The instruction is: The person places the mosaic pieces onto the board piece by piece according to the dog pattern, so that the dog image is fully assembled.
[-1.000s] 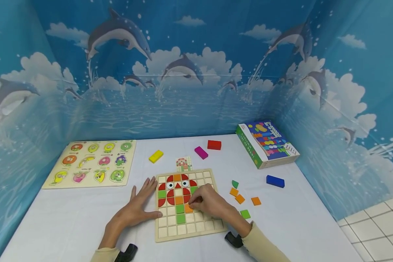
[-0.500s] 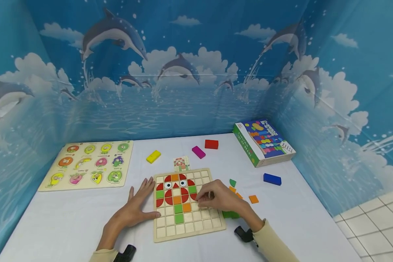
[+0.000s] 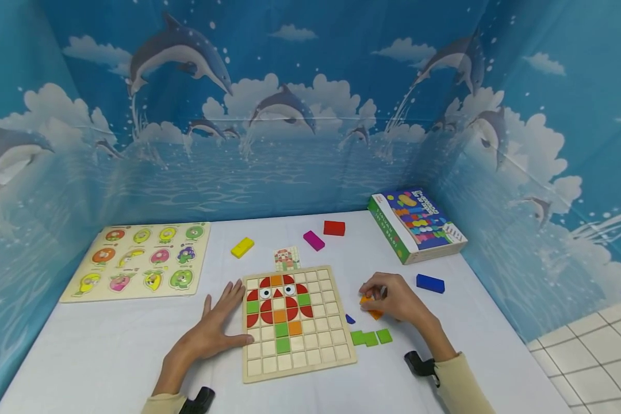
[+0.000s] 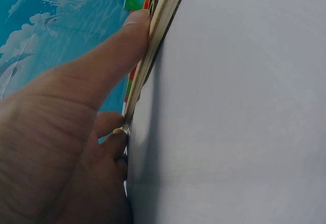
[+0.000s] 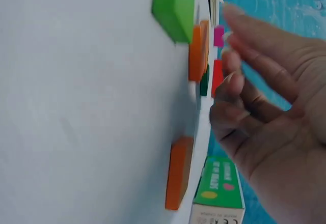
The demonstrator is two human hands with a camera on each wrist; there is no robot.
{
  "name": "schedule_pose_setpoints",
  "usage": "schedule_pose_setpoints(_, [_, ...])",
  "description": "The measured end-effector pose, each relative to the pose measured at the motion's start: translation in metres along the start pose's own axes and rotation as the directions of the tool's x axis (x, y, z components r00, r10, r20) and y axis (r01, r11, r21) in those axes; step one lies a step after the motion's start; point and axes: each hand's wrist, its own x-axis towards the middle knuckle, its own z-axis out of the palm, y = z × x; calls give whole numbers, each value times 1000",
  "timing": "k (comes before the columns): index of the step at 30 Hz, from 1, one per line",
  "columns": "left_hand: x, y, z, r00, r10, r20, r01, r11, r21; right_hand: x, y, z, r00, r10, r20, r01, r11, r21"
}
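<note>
My left hand (image 3: 212,330) lies with spread fingers against the left edge of a wooden grid board (image 3: 315,369); in the left wrist view its thumb (image 4: 114,51) touches the board's side. Red, green and orange pieces and two eye pieces sit in the board's cells, including an orange tile (image 3: 295,328) below the middle. To the right of the board, my right hand (image 3: 398,296) hovers over orange tiles (image 3: 376,315), partly covering them. In the right wrist view its fingers are loosely bent and hold nothing visible, beside the orange tiles (image 5: 195,53).
Green tiles (image 3: 371,338) and a blue piece (image 3: 350,319) lie right of the board. A picture card (image 3: 287,259) stands behind it. Yellow (image 3: 242,247), magenta (image 3: 314,240), red (image 3: 334,228) and blue (image 3: 430,283) blocks, a fruit puzzle (image 3: 140,259) and a game box (image 3: 419,224) surround it.
My right hand has left the orange tile in its board cell and moved right, off the board, to the loose orange tiles. The left hand stays at the board's edge.
</note>
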Motion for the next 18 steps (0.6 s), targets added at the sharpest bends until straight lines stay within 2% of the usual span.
schedule_pose_setpoints(6, [-1, 0, 0, 1000, 0, -1, 0, 1000, -2, 4, 7, -3, 999, 50, -8, -50, 998, -48])
schedule_pose_setpoints(13, [-1, 1, 0, 1000, -3, -5, 3, 1000, -4, 9, 2, -2, 992, 124, 14, -123, 990, -74])
schedule_pose_setpoints(18, [-1, 2, 0, 1000, 3, -5, -3, 1000, -13, 11, -4, -2, 992, 117, 42, -115, 991, -62])
